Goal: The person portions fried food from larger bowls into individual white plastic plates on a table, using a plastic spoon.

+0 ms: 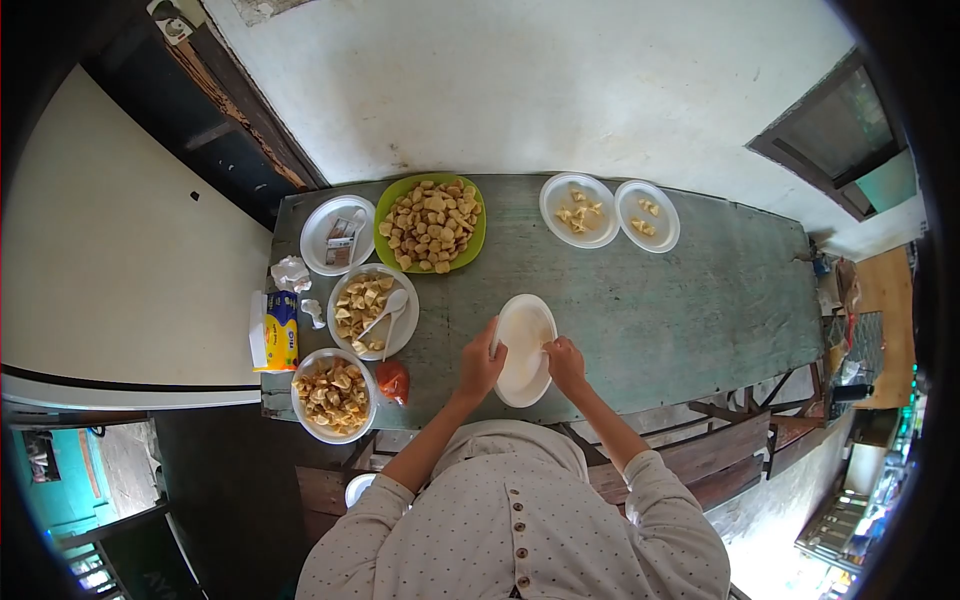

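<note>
A white foam plate (524, 345) is held over the near edge of the table, and its bare inner face shows. My left hand (482, 362) grips its left rim, thumb on the inner side. At the right rim, my right hand (566, 365) is closed with its fingertips pinched on the edge. Both hands are in front of my body.
On the grey-green table (640, 320), a green plate (483, 235) heaped with brown chunks stands at the back. Left are plates of cut pieces (335, 396), spoons (397, 300), a red bag (392, 382) and a tissue pack (282, 330). Two plates (548, 222) holding few pieces stand back right.
</note>
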`<state>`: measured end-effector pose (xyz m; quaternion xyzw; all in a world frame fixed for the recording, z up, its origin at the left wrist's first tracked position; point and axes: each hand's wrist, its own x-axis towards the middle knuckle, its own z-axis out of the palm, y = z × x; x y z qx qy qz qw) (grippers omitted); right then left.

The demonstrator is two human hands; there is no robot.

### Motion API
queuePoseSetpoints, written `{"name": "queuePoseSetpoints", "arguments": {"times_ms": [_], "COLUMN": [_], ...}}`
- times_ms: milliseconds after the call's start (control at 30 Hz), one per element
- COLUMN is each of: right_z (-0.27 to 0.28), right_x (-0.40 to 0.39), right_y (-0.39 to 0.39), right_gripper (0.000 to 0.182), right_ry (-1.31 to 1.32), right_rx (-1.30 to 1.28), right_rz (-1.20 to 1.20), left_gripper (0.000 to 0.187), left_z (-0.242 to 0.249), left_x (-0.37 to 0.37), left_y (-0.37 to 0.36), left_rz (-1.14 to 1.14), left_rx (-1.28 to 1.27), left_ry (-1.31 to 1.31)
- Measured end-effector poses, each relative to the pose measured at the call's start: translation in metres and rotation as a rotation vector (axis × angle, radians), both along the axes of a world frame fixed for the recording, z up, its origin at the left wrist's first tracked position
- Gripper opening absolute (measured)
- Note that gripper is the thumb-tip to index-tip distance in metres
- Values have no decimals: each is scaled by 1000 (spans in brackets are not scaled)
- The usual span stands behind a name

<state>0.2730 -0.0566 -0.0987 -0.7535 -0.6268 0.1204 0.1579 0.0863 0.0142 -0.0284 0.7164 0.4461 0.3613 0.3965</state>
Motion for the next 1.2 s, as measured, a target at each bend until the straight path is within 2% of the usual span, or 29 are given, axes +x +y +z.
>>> {"name": "queuePoseSetpoints", "arguments": {"times_ms": [633,967,1200], "right_z": [9,4,4], "right_x": [-25,-33,-41], "right_y": [-24,-30,-38], "right_gripper": [12,13,16], "right_ry": [233,242,420], "right_rx": [-163,-242,-218], "right_rz": [-207,-169,-114], "left_gripper": [42,44,40], "left_z": [-10,-7,-9], "left_x": [2,-1,2], "left_y": [-8,-11,-10], "left_rz": [52,31,56], "left_rx": [98,102,112], "left_ry": [-50,-34,-73]}}
